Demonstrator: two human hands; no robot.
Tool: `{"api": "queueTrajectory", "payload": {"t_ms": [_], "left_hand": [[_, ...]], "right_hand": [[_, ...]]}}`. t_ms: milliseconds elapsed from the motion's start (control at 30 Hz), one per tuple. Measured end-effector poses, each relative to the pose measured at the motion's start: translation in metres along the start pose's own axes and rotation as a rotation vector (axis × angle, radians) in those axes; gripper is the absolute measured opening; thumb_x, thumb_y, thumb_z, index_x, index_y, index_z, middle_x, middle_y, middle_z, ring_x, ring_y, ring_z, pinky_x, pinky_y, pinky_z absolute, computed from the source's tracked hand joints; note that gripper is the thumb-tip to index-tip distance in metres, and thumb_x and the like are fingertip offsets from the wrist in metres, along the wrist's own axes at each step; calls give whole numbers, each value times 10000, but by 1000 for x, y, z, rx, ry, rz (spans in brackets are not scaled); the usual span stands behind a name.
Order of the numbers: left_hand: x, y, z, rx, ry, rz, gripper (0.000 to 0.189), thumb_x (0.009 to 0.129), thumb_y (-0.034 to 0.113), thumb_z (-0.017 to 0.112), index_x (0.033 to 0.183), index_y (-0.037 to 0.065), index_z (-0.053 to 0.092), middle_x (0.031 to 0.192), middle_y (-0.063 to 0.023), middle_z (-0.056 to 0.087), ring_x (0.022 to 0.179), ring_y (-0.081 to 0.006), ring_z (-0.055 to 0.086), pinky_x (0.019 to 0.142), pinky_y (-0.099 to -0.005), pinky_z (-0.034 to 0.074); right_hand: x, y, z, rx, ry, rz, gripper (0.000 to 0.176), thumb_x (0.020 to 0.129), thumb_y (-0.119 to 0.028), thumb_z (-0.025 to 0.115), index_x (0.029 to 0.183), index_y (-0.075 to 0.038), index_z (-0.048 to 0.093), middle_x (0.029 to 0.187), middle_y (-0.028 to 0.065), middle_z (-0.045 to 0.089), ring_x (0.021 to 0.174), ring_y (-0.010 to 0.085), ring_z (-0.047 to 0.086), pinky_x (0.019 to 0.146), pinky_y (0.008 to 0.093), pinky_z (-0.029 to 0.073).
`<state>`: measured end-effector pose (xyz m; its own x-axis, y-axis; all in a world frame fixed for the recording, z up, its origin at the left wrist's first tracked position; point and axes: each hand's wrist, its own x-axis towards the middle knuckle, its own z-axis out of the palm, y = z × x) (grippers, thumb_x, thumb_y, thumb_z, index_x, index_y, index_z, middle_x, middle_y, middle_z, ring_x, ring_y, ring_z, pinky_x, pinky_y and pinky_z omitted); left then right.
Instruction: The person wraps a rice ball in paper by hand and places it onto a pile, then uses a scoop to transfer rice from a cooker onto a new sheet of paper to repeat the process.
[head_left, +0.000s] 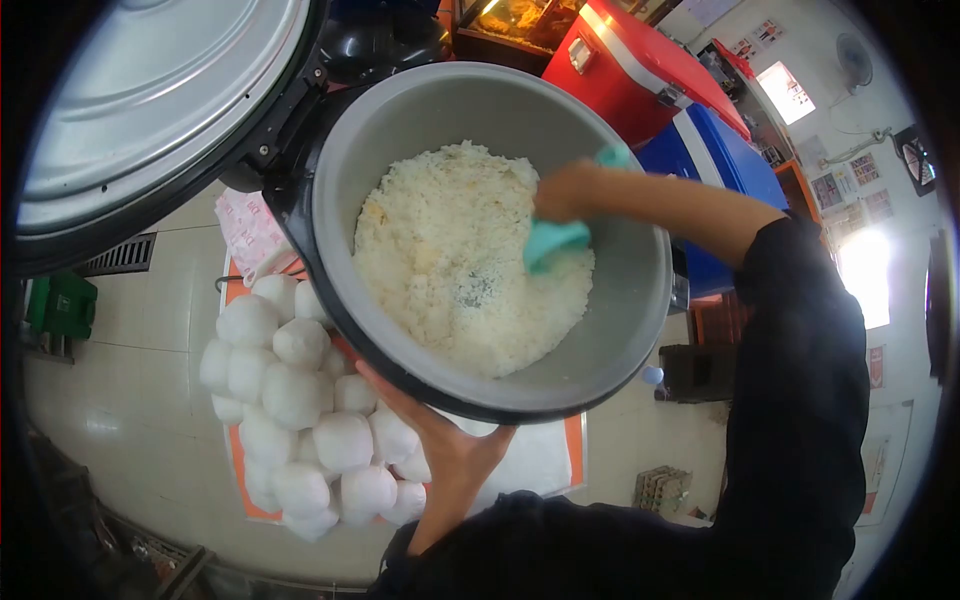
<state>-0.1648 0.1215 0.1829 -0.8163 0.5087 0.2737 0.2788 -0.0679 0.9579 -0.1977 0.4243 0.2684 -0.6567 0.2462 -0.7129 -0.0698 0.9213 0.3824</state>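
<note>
The rice cooker (620,330) stands open before me, its grey pot holding a bed of white rice (440,250). My right hand (563,190) reaches over the far right of the pot, closed on a teal rice scoop (556,246). Motion smears the hand and the scoop, whose lower part meets the rice. Under the near edge of the cooker, my left hand (455,450) grips its body, with thumb and fingers spread along the dark side. The fingertips are partly hidden. Left of that hand are many round white bundles (342,441), piled together.
The cooker's metal lid (170,110) is raised at upper left. Red (640,70) and blue (700,165) cooler boxes stand beyond the pot. An orange-edged surface (576,450) lies under the bundles. A pink-patterned bag (250,230) sits beside the cooker; egg trays (662,488) are on the right.
</note>
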Motion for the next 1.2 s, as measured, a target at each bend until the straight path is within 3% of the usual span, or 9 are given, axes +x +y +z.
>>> {"api": "queueTrajectory", "payload": {"t_ms": [433, 633, 700, 767, 867, 1000, 1033, 1100, 1200], "left_hand": [[4, 4, -1, 15, 3, 61, 1337, 540, 333, 848, 1371, 29, -154, 1382, -338, -115, 1298, -497, -48, 1023, -588, 84], [1, -2, -2, 18, -7, 72, 1316, 556, 344, 840, 1368, 16, -142, 1398, -301, -92, 1313, -458, -16, 1023, -598, 85], [4, -1, -5, 170, -32, 89, 1304, 546, 315, 849, 1354, 29, -133, 1347, -217, 56, 1273, -350, 172, 1019, -482, 207], [5, -4, -1, 138, -18, 131, 1285, 548, 326, 848, 1352, 18, -106, 1325, -216, 96, 1247, -352, 207, 1001, -482, 220], [2, -7, -7, 90, -27, 41, 1278, 561, 328, 838, 1355, 10, -110, 1354, -216, 73, 1267, -349, 195, 1020, -476, 204], [2, -18, -32, 106, -127, 47, 1289, 574, 239, 828, 1350, 32, -179, 1410, -230, -45, 1308, -387, 137, 1041, -499, 205], [5, -19, -37, 123, -113, 58, 1279, 571, 229, 827, 1354, 35, -167, 1410, -223, -23, 1296, -383, 171, 1036, -495, 213], [16, -26, -39, 233, -59, 88, 1251, 564, 239, 824, 1366, 26, -113, 1400, -231, 75, 1267, -371, 230, 1022, -470, 240], [23, -41, -46, 331, -172, -219, 1127, 561, 246, 815, 1366, -11, 68, 1371, -245, 192, 1243, -356, 290, 1010, -431, 273]], "right_hand": [[8, -29, 60, 444, -228, -381, 498, 958, -296, 257, 883, 83, 571, 825, 256, 595, 741, 370, 569, 702, 462, 434], [8, -84, 30, 1009, -210, -459, 415, 940, -299, 295, 775, 3, 528, 605, 111, 517, 548, 224, 495, 527, 352, 420], [4, -90, 16, 1241, -204, -489, 495, 950, -356, 257, 683, -28, 512, 546, 59, 474, 480, 187, 464, 454, 323, 398], [-5, -96, 7, 1710, -383, -400, 401, 920, -366, 314, 650, -107, 458, 520, -20, 372, 427, 90, 356, 383, 243, 310], [24, -39, 5, 1695, -639, -467, 262, 867, -314, 414, 736, -100, 491, 528, -26, 368, 434, 94, 362, 405, 246, 311], [24, -10, -14, 1335, 9, 227, 406, 939, -352, 336, 813, -17, 528, 580, 71, 497, 477, 172, 499, 467, 335, 419], [26, -8, -10, 1341, 9, 220, 406, 939, -352, 336, 813, -17, 528, 580, 71, 497, 477, 172, 499, 467, 335, 419], [27, -9, -6, 1067, 637, 191, 471, 960, -354, 295, 860, 47, 521, 644, 181, 566, 584, 291, 592, 593, 408, 470], [40, -19, -23, 996, 647, 263, 432, 961, -280, 308, 950, 72, 559, 842, 256, 588, 848, 390, 599, 687, 436, 488]]}}
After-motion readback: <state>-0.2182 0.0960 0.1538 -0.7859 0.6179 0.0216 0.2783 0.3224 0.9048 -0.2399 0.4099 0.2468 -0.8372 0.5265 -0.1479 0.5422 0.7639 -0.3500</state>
